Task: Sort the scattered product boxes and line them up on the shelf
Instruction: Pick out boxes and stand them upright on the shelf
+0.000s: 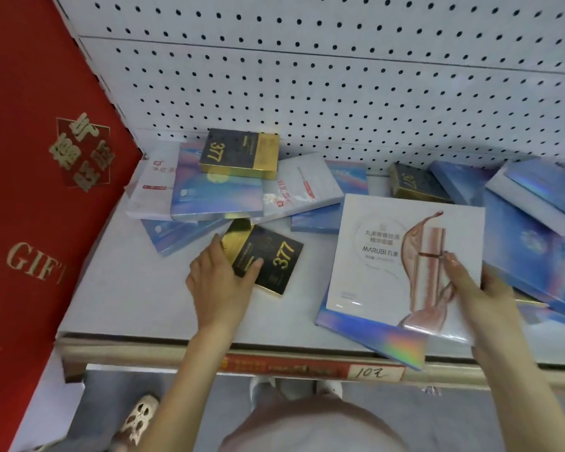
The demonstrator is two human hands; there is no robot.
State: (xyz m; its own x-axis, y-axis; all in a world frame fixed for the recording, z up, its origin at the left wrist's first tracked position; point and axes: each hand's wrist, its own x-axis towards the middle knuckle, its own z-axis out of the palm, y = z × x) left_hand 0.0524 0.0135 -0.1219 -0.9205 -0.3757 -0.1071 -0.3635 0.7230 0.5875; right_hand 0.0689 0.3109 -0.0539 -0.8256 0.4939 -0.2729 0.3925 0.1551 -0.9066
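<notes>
1. A person's left grip (221, 275) is grasping a flat black-and-gold cardboard box marked "377" (269, 257). The thumb is lying across the box's top face and the fingers are running along its left edge. The box is sitting on the white metal shelf (137, 288), near the front and left of centre.
2. The right grip (480, 298) is clasping a large square white carton printed "MARUBI" with a rose-gold bottle picture (398, 256). The thumb is pressing on the printed face at the carton's right edge. The carton is tilting above a flat holographic blue box (372, 334), whose corner is hanging over the shelf's front edge.
3. Behind the left grip, a loose pile is spreading across the shelf. An iridescent blue-violet box (216, 194) is lying between two white boxes with red print (302, 190) and (150, 187), and a second black-and-gold "377" box (238, 153) is resting on top.
4. A third "377" box (415, 184) is lying near the back, just beside a heap of overlapping blue boxes (535, 216) that is crowding the right end of the shelf.
5. A white perforated pegboard panel (307, 76) is backing the shelf, and a tall red gift box with gold lettering (46, 158) is leaning at the left.
6. Along the shelf's front rail, a red price strip with a handwritten "102" (375, 373) is showing. Below, a pale patterned shoe (137, 419) is standing on the floor.
</notes>
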